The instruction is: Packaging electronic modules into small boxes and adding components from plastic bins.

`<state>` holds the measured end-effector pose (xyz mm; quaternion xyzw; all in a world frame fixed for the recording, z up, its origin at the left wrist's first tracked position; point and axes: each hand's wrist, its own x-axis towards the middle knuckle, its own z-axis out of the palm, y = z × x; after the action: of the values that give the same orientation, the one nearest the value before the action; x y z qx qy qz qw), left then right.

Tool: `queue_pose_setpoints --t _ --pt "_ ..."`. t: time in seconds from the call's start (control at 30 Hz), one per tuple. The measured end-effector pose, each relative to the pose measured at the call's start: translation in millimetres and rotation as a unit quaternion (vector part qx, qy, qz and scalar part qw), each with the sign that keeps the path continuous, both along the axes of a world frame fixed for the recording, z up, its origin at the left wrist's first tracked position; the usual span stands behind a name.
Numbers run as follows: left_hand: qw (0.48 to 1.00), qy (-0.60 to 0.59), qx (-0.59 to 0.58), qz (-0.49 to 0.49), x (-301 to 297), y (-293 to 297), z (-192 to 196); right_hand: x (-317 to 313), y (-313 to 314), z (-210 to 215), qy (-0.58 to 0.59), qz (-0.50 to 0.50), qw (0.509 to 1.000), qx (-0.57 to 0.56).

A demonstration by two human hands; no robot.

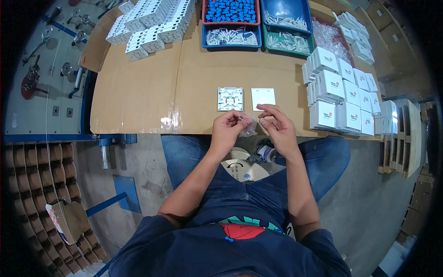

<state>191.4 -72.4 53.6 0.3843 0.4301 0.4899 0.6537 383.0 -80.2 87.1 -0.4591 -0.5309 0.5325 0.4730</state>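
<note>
Bearing red print (pixel 337 85), white cases (pixel 329 94) line a cardboard-covered worktop (pixel 138 92); left grip (pixel 226 130) pinches a clear bag (pixel 249 129); right grip (pixel 282 130) hard to tell.

This is a factory assembly workshop. A cardboard-covered workbench (pixel 138 92) carries plastic trays (pixel 230 47) of small parts and stacked white plastic housings (pixel 330 86); wooden pallets (pixel 414 138) stand on the concrete floor (pixel 147 161).

Left fingers (pixel 243 123) hold a clear bag (pixel 249 131) — right fingers (pixel 271 109) just beside it.
</note>
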Motion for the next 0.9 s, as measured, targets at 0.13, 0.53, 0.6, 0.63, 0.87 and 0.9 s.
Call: queue_pose_setpoints --t 0.13,0.53,0.6,0.63,0.87,0.9 --pt "0.996 0.058 0.002 -0.067 -4 3 9 9 -1 17 -0.096 0.054 0.991 0.082" --pt "0.972 0.07 -0.053 -0.219 -14 8 -5 23 -1 19 -0.088 0.168 0.982 0.007" --pt "0.973 0.064 -0.052 -0.216 -16 9 -7 22 -5 15 -0.072 0.159 0.983 -0.058" --pt "0.974 0.059 -0.05 -0.212 -16 10 -6 21 -6 14 -0.054 0.15 0.98 -0.122" --pt "0.976 0.058 -0.021 -0.209 -19 7 11 25 -2 14 -0.029 0.119 0.978 -0.171" --pt "0.975 0.07 -0.022 -0.21 -20 7 12 26 -2 13 -0.041 0.123 0.975 -0.178"
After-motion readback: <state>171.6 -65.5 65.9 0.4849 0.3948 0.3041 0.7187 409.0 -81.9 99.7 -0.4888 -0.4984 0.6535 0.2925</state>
